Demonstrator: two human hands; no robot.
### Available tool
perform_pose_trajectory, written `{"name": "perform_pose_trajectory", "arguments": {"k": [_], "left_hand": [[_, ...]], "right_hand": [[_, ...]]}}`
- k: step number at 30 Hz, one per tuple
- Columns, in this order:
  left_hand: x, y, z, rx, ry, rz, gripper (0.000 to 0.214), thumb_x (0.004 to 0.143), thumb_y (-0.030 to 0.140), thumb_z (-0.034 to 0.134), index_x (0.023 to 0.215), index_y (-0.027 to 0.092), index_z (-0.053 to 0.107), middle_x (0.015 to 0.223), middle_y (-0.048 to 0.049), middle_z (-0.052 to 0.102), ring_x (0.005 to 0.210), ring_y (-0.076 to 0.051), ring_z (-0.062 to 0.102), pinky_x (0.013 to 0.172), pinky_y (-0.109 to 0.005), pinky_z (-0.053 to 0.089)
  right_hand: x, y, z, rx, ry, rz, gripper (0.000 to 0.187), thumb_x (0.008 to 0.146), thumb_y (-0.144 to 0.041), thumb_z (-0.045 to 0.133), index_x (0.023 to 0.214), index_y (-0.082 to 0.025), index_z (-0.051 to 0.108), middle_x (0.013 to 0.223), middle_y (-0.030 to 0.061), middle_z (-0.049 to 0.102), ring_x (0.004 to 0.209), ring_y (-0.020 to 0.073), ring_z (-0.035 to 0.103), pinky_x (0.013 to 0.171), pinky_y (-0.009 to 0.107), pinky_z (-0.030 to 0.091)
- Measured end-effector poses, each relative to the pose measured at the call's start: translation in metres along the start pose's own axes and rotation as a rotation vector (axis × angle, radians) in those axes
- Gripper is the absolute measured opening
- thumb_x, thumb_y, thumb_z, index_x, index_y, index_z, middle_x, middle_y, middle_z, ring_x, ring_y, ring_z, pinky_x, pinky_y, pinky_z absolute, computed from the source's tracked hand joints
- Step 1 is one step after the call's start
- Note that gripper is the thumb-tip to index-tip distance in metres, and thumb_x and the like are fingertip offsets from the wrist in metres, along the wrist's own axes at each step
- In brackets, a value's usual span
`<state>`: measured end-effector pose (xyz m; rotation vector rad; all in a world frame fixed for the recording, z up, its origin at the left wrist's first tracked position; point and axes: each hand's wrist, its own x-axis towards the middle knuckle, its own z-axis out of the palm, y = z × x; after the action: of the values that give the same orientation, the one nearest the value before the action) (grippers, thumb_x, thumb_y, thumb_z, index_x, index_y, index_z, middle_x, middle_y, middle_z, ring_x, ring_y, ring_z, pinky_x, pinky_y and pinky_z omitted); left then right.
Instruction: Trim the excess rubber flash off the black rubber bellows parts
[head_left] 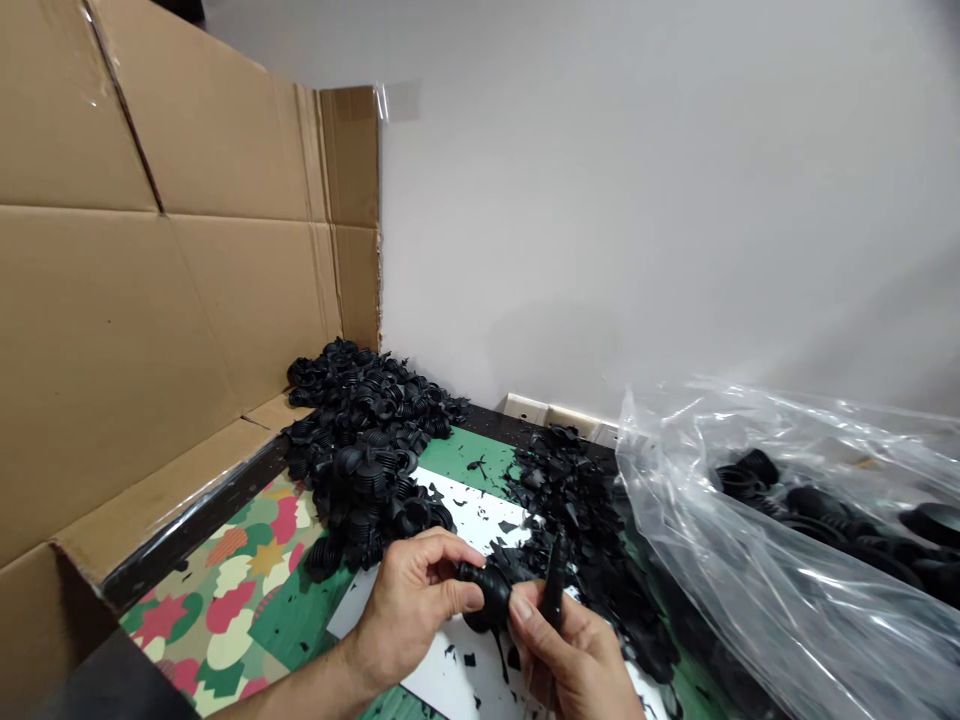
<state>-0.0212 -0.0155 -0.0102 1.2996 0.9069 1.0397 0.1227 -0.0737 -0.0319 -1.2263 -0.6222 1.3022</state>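
Observation:
My left hand (409,605) pinches a black ribbed rubber bellows (491,592) between thumb and fingers, above a white sheet (465,690). My right hand (574,655) is closed round a slim black tool (554,580), whose kind I cannot make out. The right thumb and fingertips meet the right side of the bellows. A thin black strip hangs below the part. Behind my left hand lies a heap of similar ribbed rubber parts (367,470). Beyond my right hand spreads a pile of black rubber scraps (577,500).
A tall cardboard sheet (225,290) stands along the left, and a pale wall (637,200) rises behind. At the right, a clear plastic bag (690,520) holds more black rubber parts. A patterned sheet (225,600) and green mat (472,460) cover parts of the table.

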Motion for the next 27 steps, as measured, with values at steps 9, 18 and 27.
{"name": "perform_pose_trajectory", "arguments": {"k": [9,18,27], "left_hand": [[-0.001,0.001,0.001,0.150,0.036,0.011,0.008,0.058,0.015,0.074,0.065,0.016,0.077,0.064,-0.0005,0.060,0.061,-0.015,0.052,0.057,-0.024,0.039],[-0.003,0.003,0.004,0.188,0.035,-0.031,0.005,0.056,0.016,0.076,0.062,0.017,0.076,0.063,-0.0015,0.061,0.061,-0.016,0.052,0.058,-0.025,0.039],[-0.005,0.004,0.006,0.153,-0.003,-0.025,0.010,0.055,0.009,0.076,0.062,0.016,0.076,0.062,-0.0010,0.061,0.063,-0.016,0.053,0.058,-0.024,0.038]], "right_hand": [[-0.002,-0.004,-0.001,-0.127,0.060,-0.123,0.050,0.056,-0.063,0.078,0.060,-0.016,0.061,0.044,-0.0071,0.040,0.038,0.0059,0.030,0.036,0.019,0.020],[-0.008,-0.016,-0.007,0.129,0.182,-0.398,0.035,0.059,-0.053,0.082,0.076,-0.023,0.077,0.094,0.0056,0.070,0.056,0.0154,0.063,0.051,0.028,0.051],[-0.007,-0.006,0.003,0.149,0.217,-0.242,0.042,0.050,-0.054,0.086,0.073,-0.020,0.075,0.060,0.0042,0.073,0.051,0.0165,0.066,0.049,0.023,0.051]]}}
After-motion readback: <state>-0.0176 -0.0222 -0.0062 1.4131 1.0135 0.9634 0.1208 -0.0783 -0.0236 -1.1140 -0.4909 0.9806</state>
